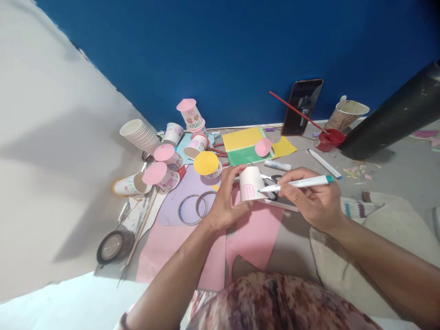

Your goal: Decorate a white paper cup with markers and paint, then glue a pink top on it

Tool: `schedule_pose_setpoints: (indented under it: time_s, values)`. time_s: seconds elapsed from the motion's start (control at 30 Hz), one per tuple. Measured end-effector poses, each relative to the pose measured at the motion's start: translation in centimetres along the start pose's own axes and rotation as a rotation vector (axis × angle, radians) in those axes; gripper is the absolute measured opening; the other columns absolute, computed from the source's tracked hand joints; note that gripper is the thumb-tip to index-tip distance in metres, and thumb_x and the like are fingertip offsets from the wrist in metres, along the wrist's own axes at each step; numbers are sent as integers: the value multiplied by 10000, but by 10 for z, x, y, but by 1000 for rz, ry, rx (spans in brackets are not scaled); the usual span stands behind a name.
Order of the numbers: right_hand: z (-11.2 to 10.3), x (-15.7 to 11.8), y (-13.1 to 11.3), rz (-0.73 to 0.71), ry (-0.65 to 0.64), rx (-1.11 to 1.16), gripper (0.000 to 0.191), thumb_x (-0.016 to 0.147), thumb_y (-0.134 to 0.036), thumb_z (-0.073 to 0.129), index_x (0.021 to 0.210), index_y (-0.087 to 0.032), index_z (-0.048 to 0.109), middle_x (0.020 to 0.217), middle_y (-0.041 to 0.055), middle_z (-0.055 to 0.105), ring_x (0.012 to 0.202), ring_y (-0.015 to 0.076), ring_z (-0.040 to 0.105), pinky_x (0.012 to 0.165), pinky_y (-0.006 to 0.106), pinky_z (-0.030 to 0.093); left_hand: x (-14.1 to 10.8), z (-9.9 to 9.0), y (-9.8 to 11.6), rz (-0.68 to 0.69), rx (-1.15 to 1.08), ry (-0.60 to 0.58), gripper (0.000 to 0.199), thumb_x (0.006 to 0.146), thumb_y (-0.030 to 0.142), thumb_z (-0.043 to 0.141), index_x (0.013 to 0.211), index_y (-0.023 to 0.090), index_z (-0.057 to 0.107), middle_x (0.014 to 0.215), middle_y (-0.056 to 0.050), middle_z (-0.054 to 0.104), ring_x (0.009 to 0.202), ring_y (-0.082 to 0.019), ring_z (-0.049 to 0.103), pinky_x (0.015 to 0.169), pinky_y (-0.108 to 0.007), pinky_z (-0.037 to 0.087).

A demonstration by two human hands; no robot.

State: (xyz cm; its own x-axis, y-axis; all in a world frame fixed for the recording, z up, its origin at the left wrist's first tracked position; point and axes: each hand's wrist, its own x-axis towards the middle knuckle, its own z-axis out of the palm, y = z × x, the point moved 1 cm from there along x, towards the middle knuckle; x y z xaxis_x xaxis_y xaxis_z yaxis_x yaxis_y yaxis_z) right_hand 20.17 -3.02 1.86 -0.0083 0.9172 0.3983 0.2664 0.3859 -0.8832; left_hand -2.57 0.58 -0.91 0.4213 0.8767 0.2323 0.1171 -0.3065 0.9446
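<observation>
A white paper cup (252,178) is gripped upside down in my left hand (228,199), my fingers wrapped around its side. Pink marker strokes shaped like a door show on the cup's wall. Pinched in my right hand (314,201) is a white felt-tip marker (302,183) with a green end. Its tip touches the cup's wall just right of the pink drawing, where a small green mark shows. Behind the cup and my right fingers lies a pair of scissors (275,178), partly hidden. Pink paper (257,233) lies below both hands.
Decorated cups with paper roofs (206,163) and a stack of paper cups (139,134) stand left. Two bangle-like rings (189,210) and a black tape roll (112,247) lie nearby. A phone (302,107) leans on the blue wall beside a red paint pot (329,140); a black pipe (388,112) slants right.
</observation>
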Motion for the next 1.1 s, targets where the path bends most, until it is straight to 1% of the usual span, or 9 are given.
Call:
schedule_pose_setpoints:
  time_s: [0.1,0.27,0.37,0.47,0.63,0.8,0.87,1.0,1.1]
  values:
    - [-1,-1,0,-8,-54,27,122,975,-315,726,870,-265,761,714,27,711,633,188,644,600,336,527,0,0,0,-9,-22,0,723,798,340,750,1465,281,478,1459,-121,460,1415,-370,487,1162,-528,474]
    - [-2,0,0,31,14,19,158,981,-374,727,870,-265,753,722,41,711,669,201,647,552,318,496,1,2,2,-25,-73,8,727,783,303,749,1450,280,461,1481,-119,474,1409,-350,517,1178,-512,470]
    - [-2,2,-2,33,-8,51,193,980,-402,728,846,-265,746,712,35,705,602,178,597,527,313,470,1,4,0,-37,-123,9,735,771,262,745,1441,268,444,1492,-127,483,1441,-339,507,1184,-496,473]
    - [-3,4,-5,44,4,89,204,948,-418,770,817,-264,746,691,24,688,579,167,581,545,314,468,2,6,-4,-28,-180,5,738,762,241,746,1429,264,429,1502,-136,492,1466,-333,500,1190,-493,474]
    - [-6,4,-7,80,23,103,211,950,-401,763,791,-265,734,650,11,664,558,162,557,555,320,450,2,7,-6,-24,-212,-34,709,809,315,771,1419,267,412,1498,-144,525,1432,-331,557,1202,-514,469]
    - [-7,7,-7,34,43,87,206,961,-371,735,782,-271,728,656,13,668,573,176,589,589,340,484,3,7,-2,-40,-241,-54,712,836,408,794,1422,272,412,1511,-154,524,1414,-337,583,1183,-520,489]
    - [-7,8,-6,29,53,84,210,961,-367,734,776,-268,724,648,14,665,580,183,603,597,344,493,3,6,-2,-45,-248,-51,713,837,415,799,1420,272,414,1510,-157,527,1414,-338,586,1188,-524,487]
    - [-7,8,-6,35,11,110,226,963,-353,729,761,-253,713,637,6,658,556,163,593,566,319,475,2,6,-1,-52,-291,-55,709,837,389,801,1418,272,411,1517,-163,535,1413,-339,592,1185,-533,494]
    - [-6,8,-6,29,50,101,209,956,-358,744,776,-256,724,657,12,672,589,172,616,583,320,483,2,7,0,-61,-284,-59,709,832,389,803,1416,275,416,1526,-158,537,1420,-342,588,1188,-536,492]
